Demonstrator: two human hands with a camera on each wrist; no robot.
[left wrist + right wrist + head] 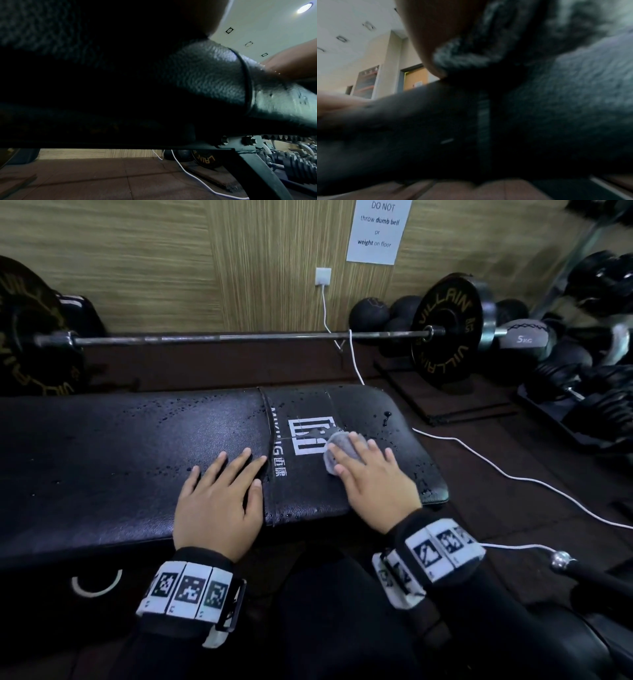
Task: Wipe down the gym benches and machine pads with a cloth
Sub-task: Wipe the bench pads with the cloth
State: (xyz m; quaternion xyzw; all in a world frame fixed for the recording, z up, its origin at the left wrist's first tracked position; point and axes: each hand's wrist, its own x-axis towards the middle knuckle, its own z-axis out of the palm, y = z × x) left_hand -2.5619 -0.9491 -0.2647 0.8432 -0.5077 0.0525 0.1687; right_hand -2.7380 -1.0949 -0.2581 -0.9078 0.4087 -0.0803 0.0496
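A black padded gym bench point(120, 446) lies across the head view, dotted with water droplets, with a white logo near its right end. My left hand point(219, 494) rests flat on the pad beside the seam, fingers straight. My right hand point(370, 474) presses a small grey cloth point(337, 448) onto the pad over the logo, fingers spread on top of it. The right wrist view is blurred and shows the grey cloth point(573, 81) close up under the palm. The left wrist view shows the bench's leather edge point(205, 75) and seam from below.
A loaded barbell point(212, 338) lies on the floor behind the bench, with black weight plates point(445, 333) at each end. Medicine balls and dumbbells point(575, 364) crowd the right. A white cable point(507, 474) runs from a wall socket across the floor. The bench's steel leg point(254, 169) slants down.
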